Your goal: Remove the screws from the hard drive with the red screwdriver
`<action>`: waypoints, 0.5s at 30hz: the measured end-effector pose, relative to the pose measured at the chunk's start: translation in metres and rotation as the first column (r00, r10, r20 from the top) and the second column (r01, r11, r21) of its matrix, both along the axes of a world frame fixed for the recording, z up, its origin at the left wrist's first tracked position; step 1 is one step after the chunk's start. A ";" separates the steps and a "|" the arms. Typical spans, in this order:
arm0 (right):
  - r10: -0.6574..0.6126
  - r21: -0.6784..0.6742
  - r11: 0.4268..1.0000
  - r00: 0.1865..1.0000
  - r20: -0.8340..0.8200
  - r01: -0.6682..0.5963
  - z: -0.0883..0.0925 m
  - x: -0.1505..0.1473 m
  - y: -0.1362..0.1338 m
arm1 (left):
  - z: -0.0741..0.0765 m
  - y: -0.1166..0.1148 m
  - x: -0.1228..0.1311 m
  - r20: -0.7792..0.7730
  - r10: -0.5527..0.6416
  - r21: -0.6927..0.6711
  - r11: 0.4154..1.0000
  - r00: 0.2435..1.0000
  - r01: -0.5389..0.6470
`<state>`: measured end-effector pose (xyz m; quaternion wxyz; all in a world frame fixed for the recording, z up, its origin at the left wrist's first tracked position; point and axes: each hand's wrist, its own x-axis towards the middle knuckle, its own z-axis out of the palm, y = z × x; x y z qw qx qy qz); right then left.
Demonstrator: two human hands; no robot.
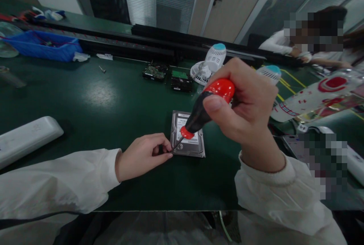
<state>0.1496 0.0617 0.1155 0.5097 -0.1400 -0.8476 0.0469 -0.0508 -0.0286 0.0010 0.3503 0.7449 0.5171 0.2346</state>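
A dark green table [93, 97] was seen. A hard drive [189, 138] was laid on it just below the grip. Two more drives [181, 80] were set beyond, and a white bar [25, 137] far left.

The screwdriver [204, 108] tip hides behind the left hand [143, 154]; the hard drive [199, 147] label is unreadable.
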 end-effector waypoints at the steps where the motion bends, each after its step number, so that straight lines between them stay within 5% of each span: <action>1: -0.007 -0.012 1.000 1.000 0.019 0.007 -0.001 0.000 0.001 | 0.000 0.000 0.000 -0.005 0.001 -0.001 1.000 1.000 -0.001; 6: 0.082 -0.132 0.987 0.996 -0.042 -0.087 -0.007 -0.002 0.006 | -0.001 0.001 0.000 -0.006 -0.001 0.007 1.000 1.000 0.001; 12: 0.122 0.114 0.987 0.987 -0.100 -0.111 -0.006 -0.006 0.005 | -0.002 0.000 0.000 -0.010 -0.002 0.026 1.000 1.000 0.002; 15: 0.203 0.074 0.977 0.979 -0.024 -0.201 -0.003 -0.002 0.001 | -0.003 0.000 -0.001 -0.017 -0.006 0.027 1.000 1.000 0.007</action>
